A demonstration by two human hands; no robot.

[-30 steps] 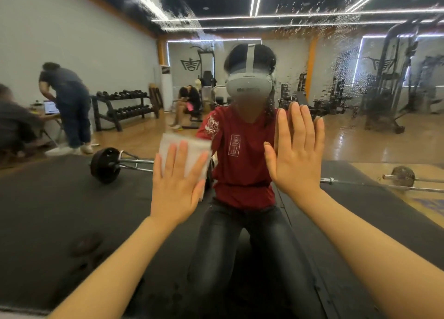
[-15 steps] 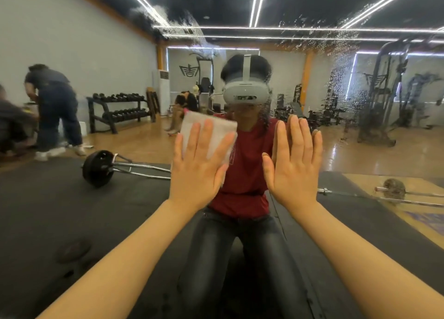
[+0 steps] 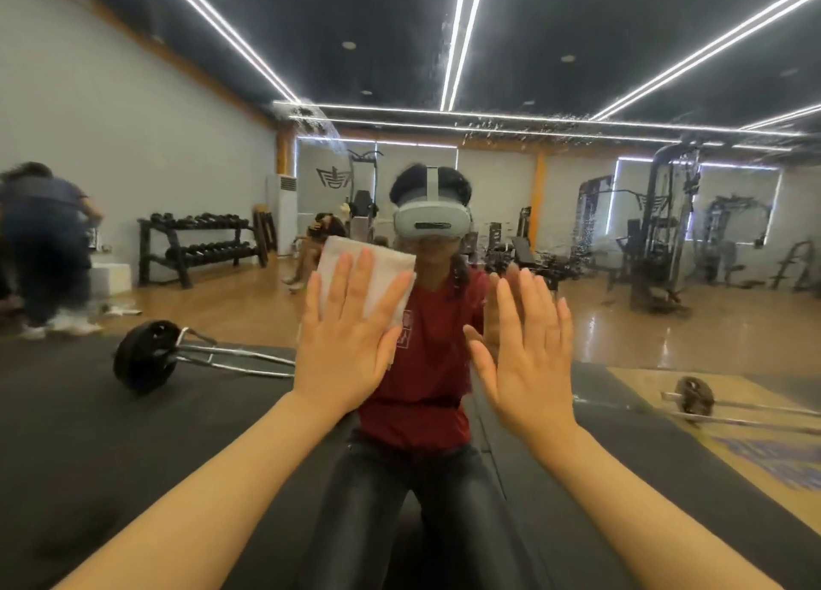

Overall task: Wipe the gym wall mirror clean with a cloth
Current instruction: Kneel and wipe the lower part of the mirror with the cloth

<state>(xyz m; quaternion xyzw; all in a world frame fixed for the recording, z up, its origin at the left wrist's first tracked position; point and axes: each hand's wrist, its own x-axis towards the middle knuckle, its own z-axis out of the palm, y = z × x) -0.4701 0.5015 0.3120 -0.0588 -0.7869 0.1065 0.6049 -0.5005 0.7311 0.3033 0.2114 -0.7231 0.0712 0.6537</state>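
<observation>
The gym wall mirror (image 3: 577,243) fills my whole view, reflecting the weight room behind me. Water droplets and streaks speckle the glass along a band from about 11 o'clock to 2 o'clock, densest near the reflected ceiling lights and down toward the cable machine (image 3: 662,234) at 3 o'clock. Lower down, the glass shows the black floor mat (image 3: 80,434), a loaded barbell (image 3: 146,356) at 9 o'clock and a dumbbell rack (image 3: 200,245) above it.

My left hand (image 3: 344,345) is flat and spread wide just left of centre, fingers straight and pointing up, its palm pressing a white folded cloth (image 3: 351,263) against the mirror. The cloth sticks out beyond my fingertips toward 12 o'clock and looks clean, with a soft woven texture, folded into a thick pad.

My right hand (image 3: 526,358) is at about 3 o'clock from the left, just beside it but apart, equally open with fingers straight, laid flat toward the glass and holding nothing. I cannot tell whether its palm touches the mirror.
</observation>
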